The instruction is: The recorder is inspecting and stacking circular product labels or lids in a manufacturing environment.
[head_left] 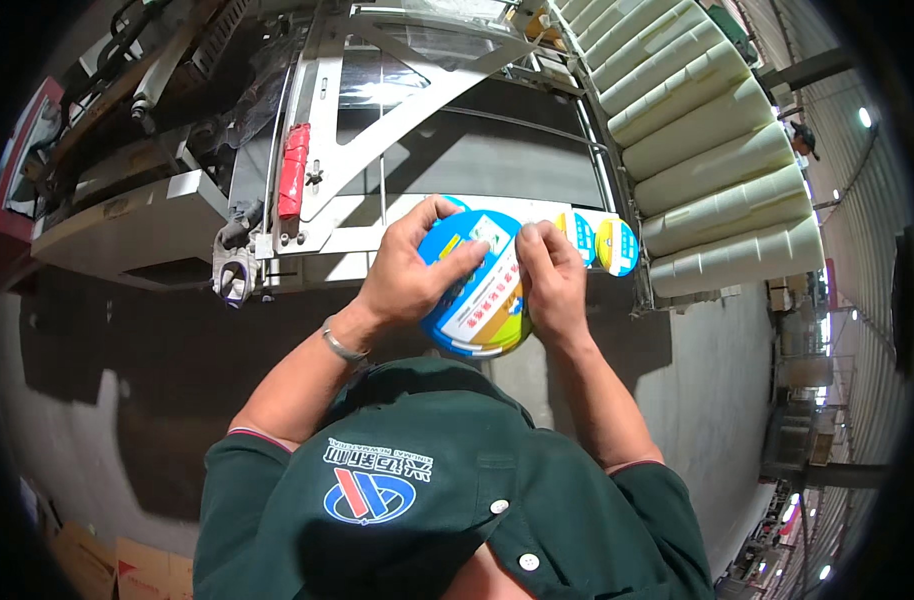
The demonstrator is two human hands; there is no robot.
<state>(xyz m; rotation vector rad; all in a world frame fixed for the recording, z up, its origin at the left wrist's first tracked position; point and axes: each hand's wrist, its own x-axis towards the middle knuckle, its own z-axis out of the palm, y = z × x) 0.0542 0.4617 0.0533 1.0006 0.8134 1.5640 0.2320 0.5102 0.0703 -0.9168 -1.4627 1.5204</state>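
A round, flat printed piece [482, 290] in blue, yellow and white is held up in front of my chest, its face tilted up. It looks like a lid or a round label; whether it is one piece or a thin stack, I cannot tell. My left hand [414, 262] grips its left side, thumb lying across the printed face. At the upper right edge my right hand [554, 282] pinches it between thumb and curled fingers. Just beyond, a similar yellow and blue round piece [615, 247] rests at the machine's edge beside another round piece [577, 236], partly hidden by my right hand.
Ahead stands a machine with a white slanted frame [432, 105] and a red-wrapped part [294, 170]. Large pale rolls [732, 210] line up at the right. A glove [235, 275] hangs at the machine's left corner. Cardboard boxes [152, 570] sit at the lower left. Another person [804, 140] is far right.
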